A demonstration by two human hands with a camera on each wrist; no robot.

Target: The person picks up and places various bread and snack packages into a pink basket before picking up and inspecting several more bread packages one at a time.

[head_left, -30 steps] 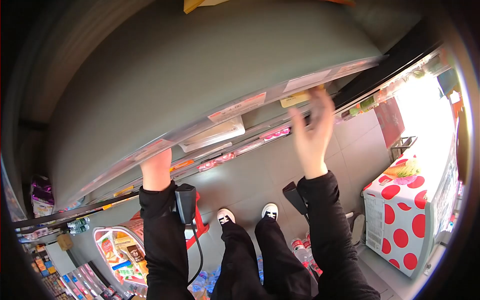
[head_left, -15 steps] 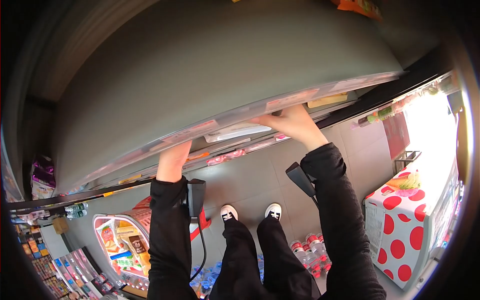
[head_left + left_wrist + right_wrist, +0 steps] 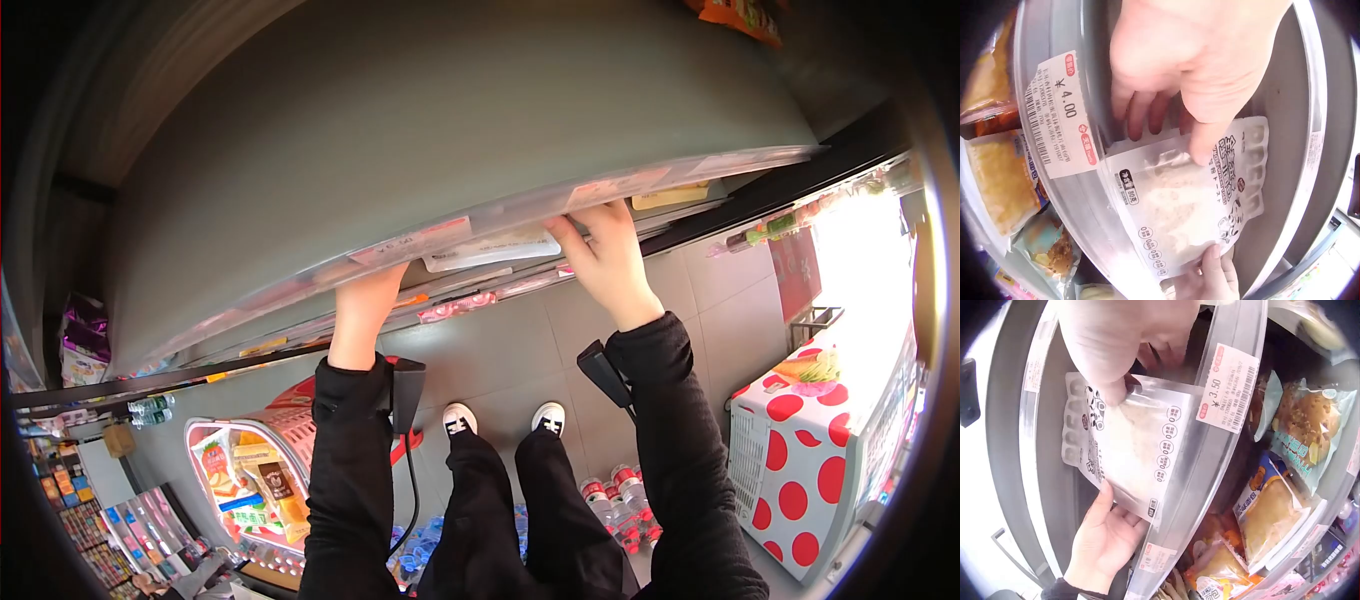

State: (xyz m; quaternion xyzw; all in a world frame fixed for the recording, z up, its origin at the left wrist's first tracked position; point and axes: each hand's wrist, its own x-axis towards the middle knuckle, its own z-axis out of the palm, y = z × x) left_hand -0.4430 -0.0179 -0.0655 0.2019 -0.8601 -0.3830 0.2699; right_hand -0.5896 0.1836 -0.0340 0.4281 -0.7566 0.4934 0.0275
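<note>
A white and clear bread packet (image 3: 1179, 194) with black print lies on a grey shelf (image 3: 1272, 206) behind a clear price rail. My left hand (image 3: 1191, 69) pinches one end, thumb on the printed face and fingers behind it. At the opposite end my right hand (image 3: 1129, 337) holds the packet the same way, its fingers partly hidden. In the head view, the left hand (image 3: 368, 305) and right hand (image 3: 608, 262) reach under the upper shelf (image 3: 450, 130), whose front strip covers some fingertips. The packet (image 3: 495, 250) shows between them.
A yellow packet (image 3: 670, 196) lies right of my right hand. Other wrapped breads (image 3: 1313, 425) fill a neighbouring shelf. On the floor stand a filled red basket (image 3: 290, 430), bottles (image 3: 625, 505) and a red-dotted white cabinet (image 3: 790, 450).
My right hand has come left from beside the yellow packet to the bread packet's right end. My left hand has moved a little to the right and up in the view.
</note>
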